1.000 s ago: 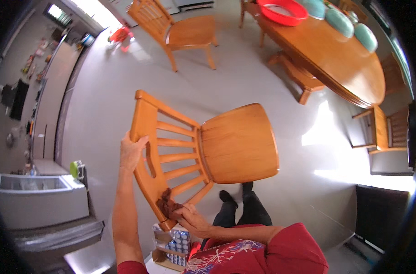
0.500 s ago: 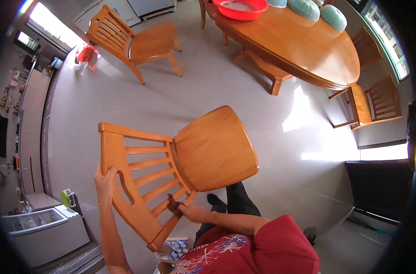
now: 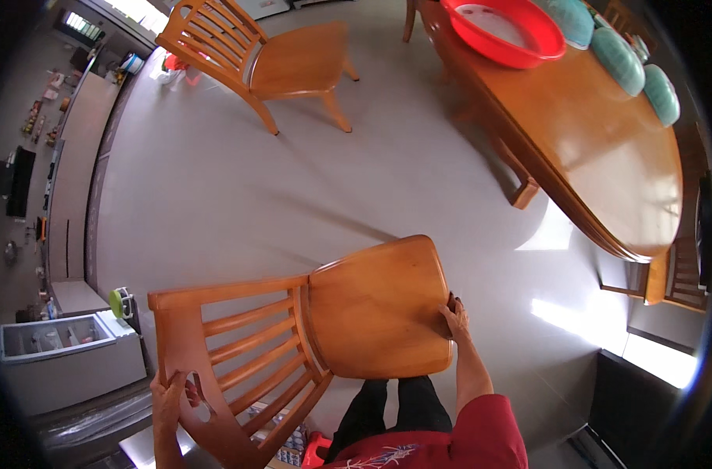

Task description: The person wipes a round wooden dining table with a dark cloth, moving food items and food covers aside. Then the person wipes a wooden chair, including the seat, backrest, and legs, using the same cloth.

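On grey floor, wooden chair (image 3: 356, 328) in both grips, left hand (image 3: 168, 395) clenched on backrest, right hand (image 3: 455, 316) on seat edge, table (image 3: 606, 156) & 2nd chair (image 3: 270, 59) ahead

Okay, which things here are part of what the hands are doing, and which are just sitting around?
In hand:
wooden chair, gripped at its backrest by the left hand and at the seat's edge by the right hand.

Lying about:
second wooden chair standing on the floor
oval wooden table
red basin on the table
teal dishes on the table
white chest at the left
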### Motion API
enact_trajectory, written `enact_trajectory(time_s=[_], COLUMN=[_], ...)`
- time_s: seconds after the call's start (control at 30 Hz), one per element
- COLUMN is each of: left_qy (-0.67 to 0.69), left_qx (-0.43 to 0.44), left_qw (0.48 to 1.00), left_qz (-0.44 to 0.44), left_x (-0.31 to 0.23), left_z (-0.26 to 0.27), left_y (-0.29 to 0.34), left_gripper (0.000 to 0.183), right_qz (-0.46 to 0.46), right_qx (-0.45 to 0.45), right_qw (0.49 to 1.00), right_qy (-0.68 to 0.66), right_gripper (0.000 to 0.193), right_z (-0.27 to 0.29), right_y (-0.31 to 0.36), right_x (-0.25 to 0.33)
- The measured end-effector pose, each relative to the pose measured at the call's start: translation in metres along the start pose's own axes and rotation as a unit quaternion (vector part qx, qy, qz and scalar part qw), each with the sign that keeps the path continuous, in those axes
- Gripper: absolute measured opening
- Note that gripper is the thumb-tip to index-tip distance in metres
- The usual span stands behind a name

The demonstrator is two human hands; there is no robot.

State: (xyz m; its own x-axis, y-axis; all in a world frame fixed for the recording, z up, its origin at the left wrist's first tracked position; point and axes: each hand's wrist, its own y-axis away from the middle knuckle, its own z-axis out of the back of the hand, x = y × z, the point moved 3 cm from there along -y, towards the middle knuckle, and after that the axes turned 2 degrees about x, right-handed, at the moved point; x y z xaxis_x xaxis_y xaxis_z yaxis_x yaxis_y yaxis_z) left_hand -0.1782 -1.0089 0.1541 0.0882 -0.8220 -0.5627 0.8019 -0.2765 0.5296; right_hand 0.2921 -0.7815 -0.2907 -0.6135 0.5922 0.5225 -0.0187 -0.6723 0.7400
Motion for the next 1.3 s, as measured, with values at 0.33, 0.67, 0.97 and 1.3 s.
enact_trajectory(time_s=[0.33, 0.67, 0.97, 1.3], left_qy=[-0.071, -0.02, -0.008, -0.04], left_qx=[-0.031, -0.063, -0.087, -0.1], left_qw=[0.994, 0.989, 0.987, 0.977], left_qz=[-0.083, -0.134, -0.132, -0.182], left_x=[-0.005, -0.026, -0.043, -0.067], left_z=[-0.002, 0.032, 0.083, 0.086], left_y=[-0.001, -0.037, -0.145, -0.207], left_gripper=[0.014, 0.024, 0.029, 0.029], right_qz=[-0.042, 0.028, -0.027, -0.043], right_qx=[0.045, -0.024, 0.05, 0.032], right_qw=[0.969, 0.998, 0.997, 0.998], right_qy=[-0.241, -0.045, -0.048, 0.028], right_gripper=[0.054, 0.057, 0.065, 0.065], right_z=[-0.018, -0.047, -0.101, -0.133], right_y=[-0.041, -0.083, -0.069, -0.108], right_x=[-0.022, 0.085, 0.239, 0.239])
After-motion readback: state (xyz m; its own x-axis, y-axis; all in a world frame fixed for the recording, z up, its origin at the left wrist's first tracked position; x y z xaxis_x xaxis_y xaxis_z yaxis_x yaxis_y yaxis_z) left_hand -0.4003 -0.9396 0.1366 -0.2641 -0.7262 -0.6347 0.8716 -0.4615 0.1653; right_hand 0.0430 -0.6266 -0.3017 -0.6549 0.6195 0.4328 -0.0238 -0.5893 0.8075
